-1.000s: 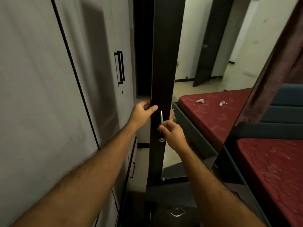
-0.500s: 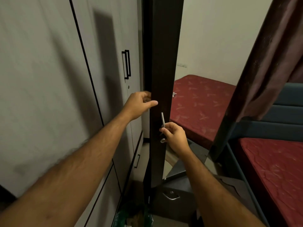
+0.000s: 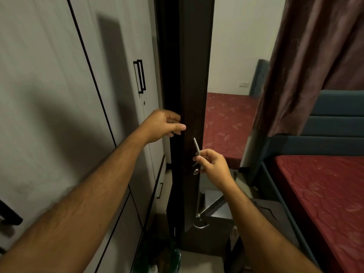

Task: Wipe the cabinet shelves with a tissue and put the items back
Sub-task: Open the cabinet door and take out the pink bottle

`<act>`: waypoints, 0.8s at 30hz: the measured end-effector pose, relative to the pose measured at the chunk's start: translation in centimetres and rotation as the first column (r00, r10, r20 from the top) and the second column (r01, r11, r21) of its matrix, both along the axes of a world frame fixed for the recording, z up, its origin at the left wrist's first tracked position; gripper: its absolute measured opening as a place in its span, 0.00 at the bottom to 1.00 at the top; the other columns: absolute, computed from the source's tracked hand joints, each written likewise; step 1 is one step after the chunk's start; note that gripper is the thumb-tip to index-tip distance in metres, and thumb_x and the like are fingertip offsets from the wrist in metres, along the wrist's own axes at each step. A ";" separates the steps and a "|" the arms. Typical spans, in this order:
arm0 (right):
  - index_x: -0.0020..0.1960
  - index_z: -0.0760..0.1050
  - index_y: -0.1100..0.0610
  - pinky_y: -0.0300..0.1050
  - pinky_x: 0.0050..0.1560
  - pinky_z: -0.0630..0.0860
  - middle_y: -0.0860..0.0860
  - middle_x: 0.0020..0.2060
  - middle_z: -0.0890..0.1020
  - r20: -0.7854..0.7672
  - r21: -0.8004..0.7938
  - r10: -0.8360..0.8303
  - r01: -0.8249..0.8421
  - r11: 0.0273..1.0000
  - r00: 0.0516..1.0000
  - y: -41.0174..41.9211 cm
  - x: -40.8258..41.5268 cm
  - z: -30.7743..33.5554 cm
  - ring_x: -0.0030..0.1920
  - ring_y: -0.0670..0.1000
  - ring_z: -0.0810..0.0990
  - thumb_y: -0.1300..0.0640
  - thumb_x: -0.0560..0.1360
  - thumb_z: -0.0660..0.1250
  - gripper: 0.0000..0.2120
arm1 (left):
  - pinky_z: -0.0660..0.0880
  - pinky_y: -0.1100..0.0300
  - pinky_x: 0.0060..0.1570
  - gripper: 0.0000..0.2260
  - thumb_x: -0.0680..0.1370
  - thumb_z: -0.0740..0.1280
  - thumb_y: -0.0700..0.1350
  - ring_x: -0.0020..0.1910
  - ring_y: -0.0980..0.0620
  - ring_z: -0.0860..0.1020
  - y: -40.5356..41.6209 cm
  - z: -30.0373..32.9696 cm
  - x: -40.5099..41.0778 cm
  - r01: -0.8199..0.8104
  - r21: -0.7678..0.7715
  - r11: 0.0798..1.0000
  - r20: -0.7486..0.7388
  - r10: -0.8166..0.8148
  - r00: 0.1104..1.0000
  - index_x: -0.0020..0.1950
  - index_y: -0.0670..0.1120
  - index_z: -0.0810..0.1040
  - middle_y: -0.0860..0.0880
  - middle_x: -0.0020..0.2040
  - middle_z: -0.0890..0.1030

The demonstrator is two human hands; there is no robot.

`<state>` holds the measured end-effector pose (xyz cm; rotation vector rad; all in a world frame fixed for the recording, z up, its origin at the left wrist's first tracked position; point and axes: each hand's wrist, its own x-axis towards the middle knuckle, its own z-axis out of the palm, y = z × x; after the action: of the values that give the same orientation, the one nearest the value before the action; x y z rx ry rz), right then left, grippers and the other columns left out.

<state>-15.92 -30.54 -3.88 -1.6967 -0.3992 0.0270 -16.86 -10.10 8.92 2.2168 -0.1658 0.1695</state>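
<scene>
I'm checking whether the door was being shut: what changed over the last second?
The dark cabinet door swung further round, so its mirror shows the bed instead of the room doorway. The left hand let go of the door's edge and now hovers open beside it. The right hand still pinches the silver handle.

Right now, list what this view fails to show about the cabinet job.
Head view only:
- Cabinet shelves: hidden behind the dark door, seen nearly edge-on.
- Tissue: none in view.
- Left hand fingertips: behind the door edge.
- Green bag contents on the floor: dark, cut by the bottom edge.
- Right hand grips the handle.
</scene>
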 end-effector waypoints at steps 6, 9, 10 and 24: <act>0.50 0.79 0.58 0.41 0.39 0.80 0.52 0.44 0.86 -0.028 0.051 0.003 -0.002 0.999 1.000 -2.5 -1.7 0.0 0.43 0.49 0.84 0.60 0.77 0.67 0.04 | 0.80 0.64 0.43 0.15 0.74 0.73 0.44 0.45 0.56 0.84 -2.1 0.5 -1.4 0.076 -0.043 0.996 -0.038 -0.077 0.996 0.59 0.41 0.80 0.48 0.47 0.84; 0.50 0.79 0.61 0.38 0.37 0.78 0.53 0.44 0.86 -0.045 0.088 -0.011 0.014 0.996 0.999 -3.9 -2.5 -0.1 0.41 0.48 0.84 0.61 0.76 0.68 0.05 | 0.81 0.59 0.46 0.07 0.73 0.73 0.43 0.45 0.54 0.84 -3.6 0.3 -1.9 0.115 -0.081 0.990 -0.042 -0.119 0.992 0.51 0.45 0.82 0.46 0.47 0.85; 0.50 0.79 0.61 0.38 0.37 0.78 0.53 0.44 0.86 -0.055 0.097 -0.013 0.018 0.995 0.998 -4.4 -2.8 -0.1 0.41 0.48 0.84 0.61 0.76 0.68 0.05 | 0.81 0.58 0.46 0.05 0.73 0.73 0.42 0.45 0.54 0.84 -4.1 0.1 -2.1 0.125 -0.088 0.988 -0.034 -0.128 0.991 0.48 0.47 0.82 0.48 0.45 0.85; 0.46 0.81 0.58 0.42 0.38 0.78 0.56 0.41 0.85 -0.037 0.079 -0.128 0.130 0.988 0.991 -12.2 -5.3 -0.5 0.43 0.55 0.83 0.61 0.76 0.67 0.03 | 0.78 0.53 0.57 0.24 0.72 0.75 0.43 0.58 0.53 0.80 -12.7 -1.2 -3.5 0.326 -0.217 0.920 0.033 -0.327 0.945 0.66 0.53 0.74 0.53 0.60 0.80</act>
<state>-21.26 -42.75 -4.39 -1.6367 -0.2627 -0.0567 -20.35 -22.83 7.70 1.9366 -0.4886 -0.0023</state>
